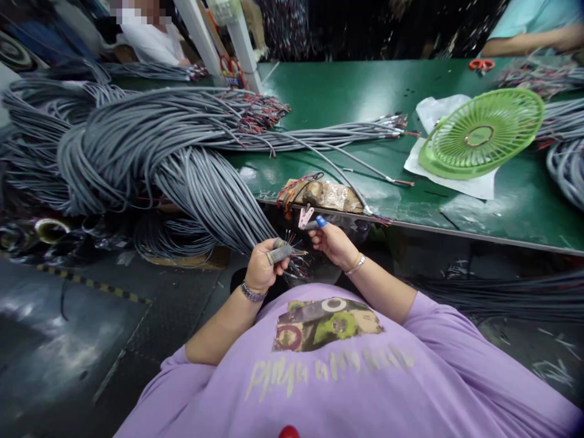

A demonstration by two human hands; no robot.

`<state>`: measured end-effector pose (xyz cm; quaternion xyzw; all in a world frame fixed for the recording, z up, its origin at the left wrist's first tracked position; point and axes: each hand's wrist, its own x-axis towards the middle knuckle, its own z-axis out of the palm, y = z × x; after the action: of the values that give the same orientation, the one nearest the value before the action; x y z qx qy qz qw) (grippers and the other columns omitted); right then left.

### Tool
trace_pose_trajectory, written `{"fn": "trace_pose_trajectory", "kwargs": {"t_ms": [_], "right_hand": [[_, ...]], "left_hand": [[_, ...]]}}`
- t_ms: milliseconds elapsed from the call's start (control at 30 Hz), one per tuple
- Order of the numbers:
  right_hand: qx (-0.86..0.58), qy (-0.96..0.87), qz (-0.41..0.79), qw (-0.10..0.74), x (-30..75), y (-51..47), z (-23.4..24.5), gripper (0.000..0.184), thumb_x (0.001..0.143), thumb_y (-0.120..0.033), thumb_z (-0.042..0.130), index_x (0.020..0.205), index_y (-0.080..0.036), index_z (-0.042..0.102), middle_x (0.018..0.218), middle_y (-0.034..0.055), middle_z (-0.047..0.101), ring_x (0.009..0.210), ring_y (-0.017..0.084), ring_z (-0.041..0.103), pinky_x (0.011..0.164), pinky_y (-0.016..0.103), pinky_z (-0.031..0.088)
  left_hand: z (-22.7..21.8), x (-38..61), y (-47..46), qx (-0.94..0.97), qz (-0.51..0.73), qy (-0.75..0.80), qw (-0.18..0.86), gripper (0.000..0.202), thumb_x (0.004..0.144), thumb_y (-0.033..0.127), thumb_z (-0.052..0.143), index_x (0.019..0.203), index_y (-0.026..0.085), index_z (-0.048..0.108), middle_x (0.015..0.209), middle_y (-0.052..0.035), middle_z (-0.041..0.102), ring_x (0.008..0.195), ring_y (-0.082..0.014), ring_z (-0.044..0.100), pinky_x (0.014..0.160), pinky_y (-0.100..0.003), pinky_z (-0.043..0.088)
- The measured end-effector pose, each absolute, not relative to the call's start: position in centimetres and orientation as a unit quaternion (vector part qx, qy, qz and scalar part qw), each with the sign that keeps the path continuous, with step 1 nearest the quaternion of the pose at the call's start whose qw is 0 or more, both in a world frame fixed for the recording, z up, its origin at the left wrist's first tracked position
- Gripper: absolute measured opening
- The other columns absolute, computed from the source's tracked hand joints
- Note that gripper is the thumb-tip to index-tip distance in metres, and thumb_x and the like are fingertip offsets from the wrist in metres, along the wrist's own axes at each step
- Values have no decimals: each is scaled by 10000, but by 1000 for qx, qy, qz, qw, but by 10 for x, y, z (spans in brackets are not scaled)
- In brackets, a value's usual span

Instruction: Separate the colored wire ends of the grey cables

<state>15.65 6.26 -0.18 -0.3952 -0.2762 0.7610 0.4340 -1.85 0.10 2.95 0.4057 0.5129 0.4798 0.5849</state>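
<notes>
Left hand (264,266) gripping grey cables (228,198) near stripped ends; right hand (335,244) curled by 1 pink clip (305,216), can't tell if holding.

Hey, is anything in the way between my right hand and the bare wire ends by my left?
Nothing visible: just a gap separates your right hand from the wire ends at your left hand. The pink clip sits off toward the green workbench, outside that gap.
</notes>
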Motion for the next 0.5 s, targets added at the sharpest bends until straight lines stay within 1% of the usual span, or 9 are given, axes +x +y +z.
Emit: {"fn": "trace_pose_trajectory", "kwargs": {"t_ms": [100,167,333,500], "right_hand": [[-369,-285,789,400,153,78,-3,510,734,-656,659,841,-158,633,731,1,621,542,67,491,485,194,396],[-343,-301,796,397,149,84,-2,538,756,-686,621,867,-160,650,739,2,625,556,72,501,501,194,411],[-313,-306,794,421,140,87,0,546,736,-679,658,892,-156,676,689,-13,595,562,72,474,518,191,405],[-295,-238,813,442,133,85,0,506,726,-646,697,868,-161,683,671,-15,595,557,77,454,515,208,392]], "left_hand": [[29,-16,11,413,453,490,620,337,593,438,784,590,155,601,387,36,510,280,-45,355,294,-168,208],[26,-13,18,413,447,481,630,342,588,445,789,607,147,621,393,29,522,276,-45,356,289,-168,202],[16,-6,26,398,458,472,639,342,587,443,790,610,146,623,398,22,538,279,-46,365,291,-168,205],[11,-3,27,397,452,473,643,359,594,458,786,599,150,604,392,25,536,276,-47,362,293,-171,219]]}}
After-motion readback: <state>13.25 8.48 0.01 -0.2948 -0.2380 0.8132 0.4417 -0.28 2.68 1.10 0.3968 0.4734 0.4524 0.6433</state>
